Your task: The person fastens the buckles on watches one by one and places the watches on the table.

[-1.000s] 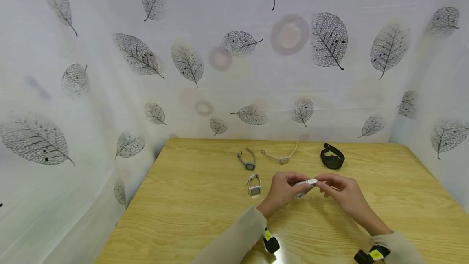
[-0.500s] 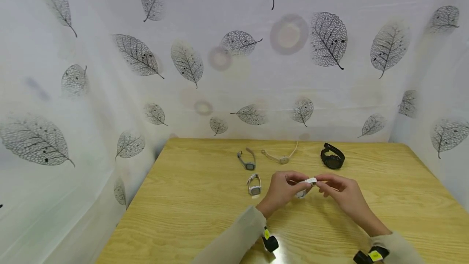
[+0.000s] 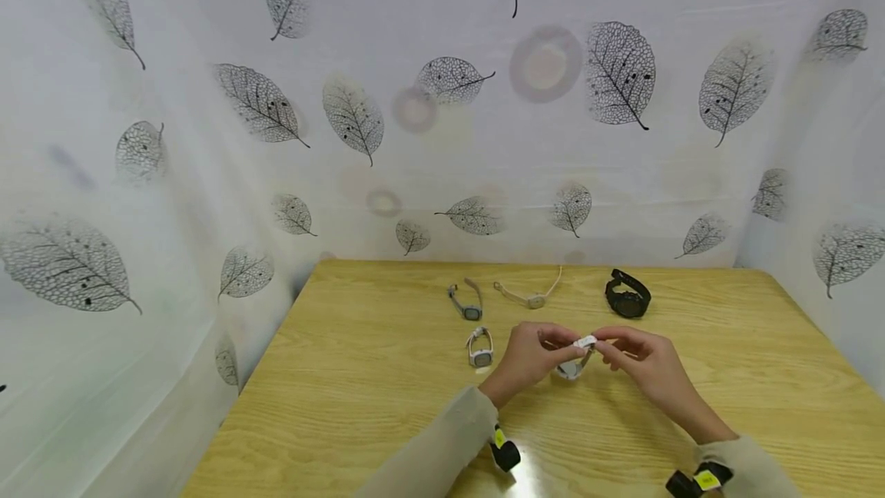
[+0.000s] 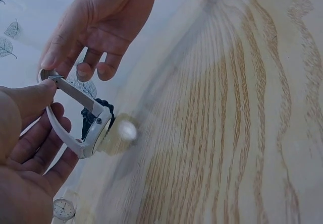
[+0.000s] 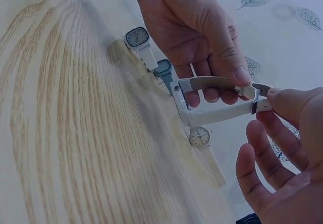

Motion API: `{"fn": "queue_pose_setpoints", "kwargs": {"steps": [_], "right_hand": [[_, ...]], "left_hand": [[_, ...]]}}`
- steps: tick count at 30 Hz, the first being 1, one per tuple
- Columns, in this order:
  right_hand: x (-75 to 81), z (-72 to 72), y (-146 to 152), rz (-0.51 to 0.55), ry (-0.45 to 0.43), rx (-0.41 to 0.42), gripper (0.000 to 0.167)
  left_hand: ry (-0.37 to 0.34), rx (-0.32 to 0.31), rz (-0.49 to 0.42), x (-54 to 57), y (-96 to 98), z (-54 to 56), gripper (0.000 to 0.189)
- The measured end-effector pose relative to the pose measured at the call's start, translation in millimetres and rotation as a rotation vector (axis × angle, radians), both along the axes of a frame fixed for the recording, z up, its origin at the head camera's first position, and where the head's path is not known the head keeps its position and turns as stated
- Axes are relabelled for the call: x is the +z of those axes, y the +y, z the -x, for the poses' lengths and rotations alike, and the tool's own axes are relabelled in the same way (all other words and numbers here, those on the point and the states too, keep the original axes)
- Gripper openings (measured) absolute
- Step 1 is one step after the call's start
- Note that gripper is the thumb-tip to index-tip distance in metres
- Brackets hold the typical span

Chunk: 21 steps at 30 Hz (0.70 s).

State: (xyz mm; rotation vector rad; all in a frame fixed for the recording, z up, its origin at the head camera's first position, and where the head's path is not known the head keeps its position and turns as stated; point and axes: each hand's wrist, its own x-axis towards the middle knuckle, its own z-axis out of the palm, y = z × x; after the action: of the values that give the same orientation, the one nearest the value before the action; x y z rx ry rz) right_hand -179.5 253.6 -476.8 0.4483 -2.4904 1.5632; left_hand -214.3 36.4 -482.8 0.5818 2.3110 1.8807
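A white wristwatch (image 3: 570,370) hangs between my two hands, its strap closed into a loop with the case at the bottom. My left hand (image 3: 531,360) pinches the strap near the buckle between thumb and index finger. From the other side, my right hand (image 3: 643,363) pinches the strap end with thumb and index finger. In the right wrist view the metal buckle (image 5: 255,102) shows between the fingertips, with the strap's white end running through it. The left wrist view shows the watch case (image 4: 96,135) edge-on, its strap's inner side greyish; the dial faces away there.
On the wooden table (image 3: 346,406), a white watch (image 3: 482,358) and a blue-grey watch (image 3: 472,313) lie left of my hands. Farther back are a thin pale-strapped watch (image 3: 535,301) and a black watch (image 3: 628,303). A leaf-patterned curtain (image 3: 442,152) stands behind the table.
The watch has tilted between my fingers, so its case now shows lower and more fully under the strap. Both hands keep nearly the same place and grip.
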Motion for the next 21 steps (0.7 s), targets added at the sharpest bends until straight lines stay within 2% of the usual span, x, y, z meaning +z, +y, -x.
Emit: {"fn": "queue_pose_setpoints", "kwargs": {"steps": [6,14,21], "right_hand": [[3.8,0.8,0.4,-0.059,0.025,0.028,0.017],[5.7,3.8,-3.6,-0.184,0.146,0.070,0.017],[3.5,-1.8,-8.7,-0.083,0.088,0.008,0.017]], "left_hand": [[0.031,-0.033,-0.006,-3.2,-2.6,1.6,0.010],[0.045,-0.068,-0.009,-3.3,-4.2,3.0,0.011],[0.042,-0.034,-0.006,-1.7,-4.2,3.1,0.012]]}}
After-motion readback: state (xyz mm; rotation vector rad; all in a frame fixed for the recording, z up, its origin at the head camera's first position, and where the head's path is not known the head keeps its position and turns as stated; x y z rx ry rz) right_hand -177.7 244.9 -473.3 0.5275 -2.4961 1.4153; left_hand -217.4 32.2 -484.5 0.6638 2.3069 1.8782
